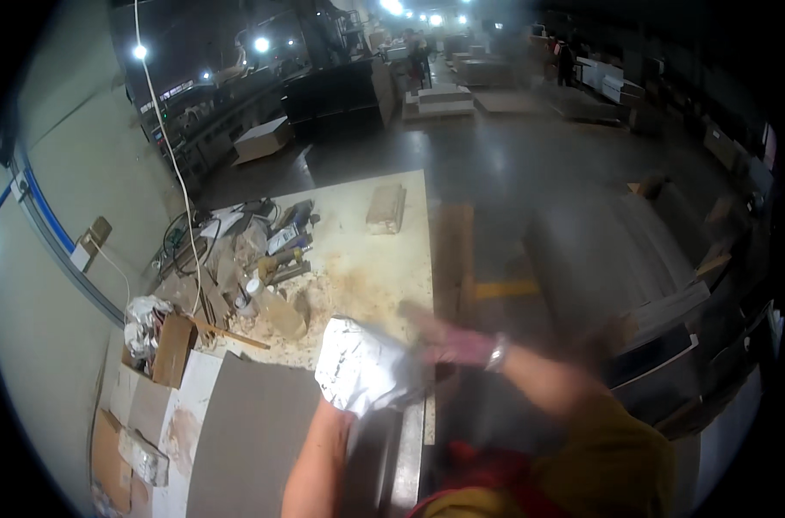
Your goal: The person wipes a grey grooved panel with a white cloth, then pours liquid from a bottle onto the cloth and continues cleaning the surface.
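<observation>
A crumpled silver foil sheet (358, 367) covers my left hand (339, 411), hiding its fingers; only the wrist shows below. The foil moves with that hand, above the near edge of the cream worktable (367, 268). My right hand (457, 344), smeared by motion, reaches in from the right beside the foil. Its fingers look stretched out, with nothing seen in them. Whether they touch the foil I cannot tell. A shiny bracelet (497, 352) circles the right wrist. Left of the foil, a cloudy plastic bottle (282, 312) lies on the dusty tabletop.
A wrapped brick-shaped block (386, 209) rests at the table's far end. Tools and cables (276, 246) clutter its left side. A grey board (254, 432) lies in front, beside a cardboard box (175, 350). A white cord (170, 147) hangs down. Stacked panels (617, 250) stand right.
</observation>
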Demonstrator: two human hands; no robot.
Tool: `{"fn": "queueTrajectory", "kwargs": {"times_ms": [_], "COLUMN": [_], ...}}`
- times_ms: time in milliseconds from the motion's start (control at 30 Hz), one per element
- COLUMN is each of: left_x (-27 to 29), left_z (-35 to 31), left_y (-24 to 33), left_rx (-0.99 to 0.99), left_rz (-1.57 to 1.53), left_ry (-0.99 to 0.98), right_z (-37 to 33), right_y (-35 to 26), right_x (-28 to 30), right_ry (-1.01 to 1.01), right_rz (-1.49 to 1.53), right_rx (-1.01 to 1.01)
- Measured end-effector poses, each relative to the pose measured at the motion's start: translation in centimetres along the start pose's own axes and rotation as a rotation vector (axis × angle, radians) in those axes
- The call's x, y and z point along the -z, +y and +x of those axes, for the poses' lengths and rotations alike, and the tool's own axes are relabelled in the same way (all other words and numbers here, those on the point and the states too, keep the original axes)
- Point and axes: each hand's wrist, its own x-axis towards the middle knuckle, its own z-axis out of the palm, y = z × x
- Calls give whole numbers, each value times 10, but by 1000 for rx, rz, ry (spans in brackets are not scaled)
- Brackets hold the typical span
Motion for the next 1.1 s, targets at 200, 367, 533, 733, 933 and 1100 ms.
{"fn": "queueTrajectory", "kwargs": {"times_ms": [200,367,533,733,933,1100], "left_x": [9,100,91,41,31,5], "left_z": [7,-54,-17,66,64,51], "left_y": [-40,-146,-247,-289,-251,-180], "left_rx": [243,751,639,464,460,38], "left_rz": [-747,-673,-439,-362,-334,394], "left_ry": [248,241,492,488,494,77], "right_z": [26,69,85,88,100,87], "right_y": [76,60,76,128,114,120], "right_x": [-70,-38,-20,-15,-30,-19], "right_ry": [-163,72,389,336,303,200], "right_rz": [1192,1112,833,282,783,996], "right_rx": [-449,-590,-514,-343,-329,-270]}}
